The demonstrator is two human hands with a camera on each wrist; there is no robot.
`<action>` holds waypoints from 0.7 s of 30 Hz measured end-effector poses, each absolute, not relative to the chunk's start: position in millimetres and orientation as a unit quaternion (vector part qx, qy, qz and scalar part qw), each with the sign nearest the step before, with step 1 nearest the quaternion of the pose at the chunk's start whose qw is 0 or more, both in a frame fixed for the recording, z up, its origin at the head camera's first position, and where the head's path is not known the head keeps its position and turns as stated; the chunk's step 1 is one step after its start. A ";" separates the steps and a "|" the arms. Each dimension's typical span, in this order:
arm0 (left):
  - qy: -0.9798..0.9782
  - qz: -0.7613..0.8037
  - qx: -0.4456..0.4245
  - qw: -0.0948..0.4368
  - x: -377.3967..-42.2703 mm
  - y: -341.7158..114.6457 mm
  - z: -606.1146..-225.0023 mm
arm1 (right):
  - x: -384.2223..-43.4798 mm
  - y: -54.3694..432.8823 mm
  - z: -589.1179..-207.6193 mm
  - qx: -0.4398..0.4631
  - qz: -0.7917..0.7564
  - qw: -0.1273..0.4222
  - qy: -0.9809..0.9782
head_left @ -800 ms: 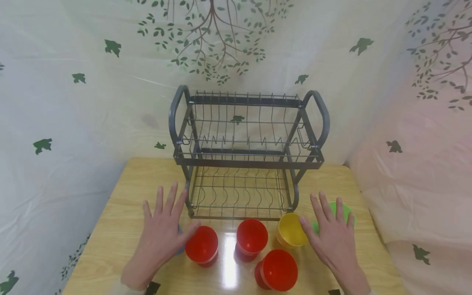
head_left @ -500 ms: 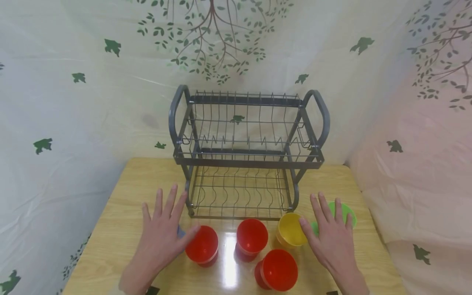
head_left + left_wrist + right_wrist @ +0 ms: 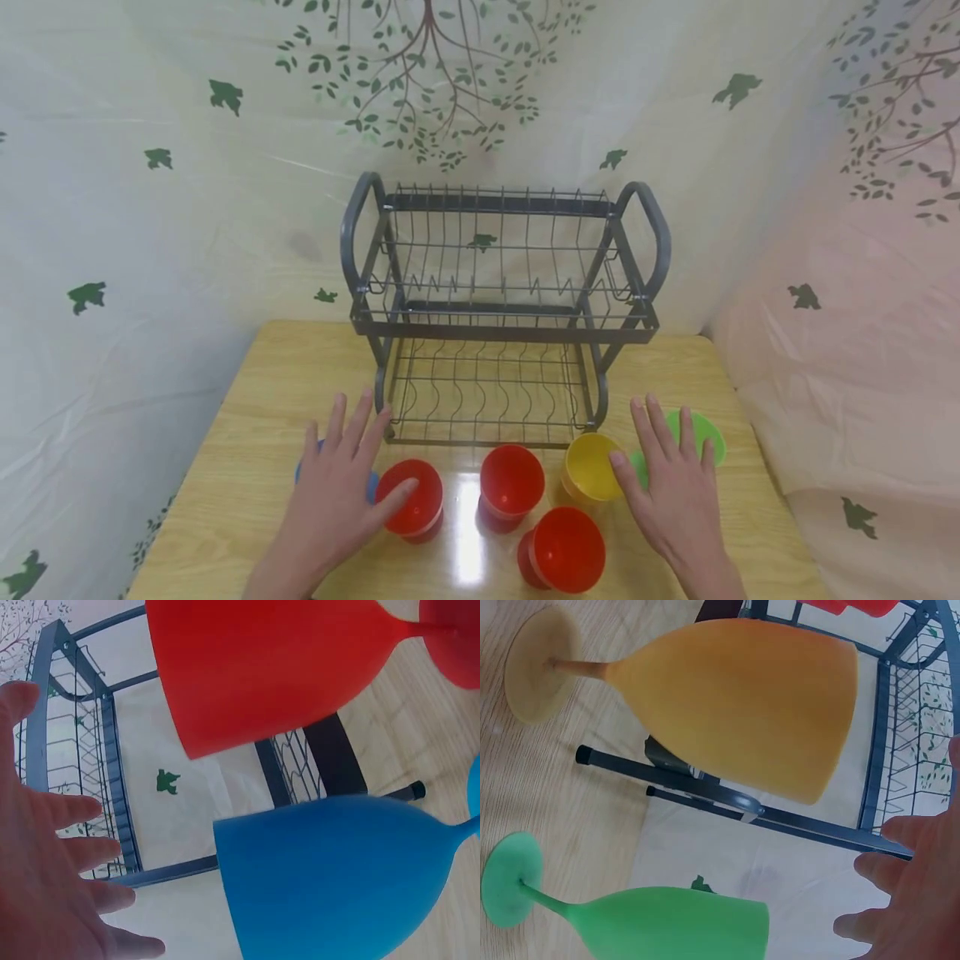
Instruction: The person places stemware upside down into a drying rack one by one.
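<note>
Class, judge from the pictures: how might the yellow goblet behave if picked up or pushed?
The yellow goblet would probably tip if pushed high, its wide bowl standing on a thin stem. Lying down, it might roll, its foot being round. Its smooth, opaque surface suggests plastic, perhaps light.

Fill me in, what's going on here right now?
A person holds both hands open, gripping nothing. In the head view, the left hand partly hides the blue goblet, and the right hand partly hides the green goblet, next to the yellow goblet. Three red goblets also stand on the table, in front of the dish rack.
</note>
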State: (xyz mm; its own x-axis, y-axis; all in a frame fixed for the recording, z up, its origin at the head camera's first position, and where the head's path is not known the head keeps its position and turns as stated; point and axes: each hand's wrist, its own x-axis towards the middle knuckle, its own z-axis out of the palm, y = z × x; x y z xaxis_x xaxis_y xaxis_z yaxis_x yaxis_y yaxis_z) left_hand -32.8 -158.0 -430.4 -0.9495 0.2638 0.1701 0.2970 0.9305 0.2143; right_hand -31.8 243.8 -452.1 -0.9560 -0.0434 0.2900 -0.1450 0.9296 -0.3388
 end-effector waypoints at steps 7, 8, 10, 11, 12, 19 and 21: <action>-0.974 -0.147 -0.168 0.046 -28.4 -149.8 -429.6 | -26.2 238.7 -448.1 0.053 0.188 0.136 -0.971; -0.972 -0.155 -0.171 0.039 -27.6 -148.7 -430.3 | -25.3 237.8 -447.6 0.054 0.189 0.135 -0.971; -0.969 -0.171 -0.177 0.027 -25.7 -146.2 -432.1 | -23.7 235.7 -447.1 0.060 0.188 0.134 -0.971; -0.967 -0.177 -0.182 0.025 -24.7 -145.0 -433.6 | -23.0 234.5 -446.9 0.062 0.188 0.133 -0.971; -0.965 -0.183 -0.186 0.021 -24.0 -143.8 -435.1 | -22.7 233.4 -446.9 0.064 0.186 0.134 -0.971; -0.959 -0.178 -0.220 0.006 -19.7 -137.1 -442.8 | -19.4 229.1 -450.6 0.075 0.179 0.138 -0.971; -0.959 -0.174 -0.225 -0.006 -19.6 -135.9 -443.7 | -18.1 228.4 -451.9 0.077 0.178 0.137 -0.972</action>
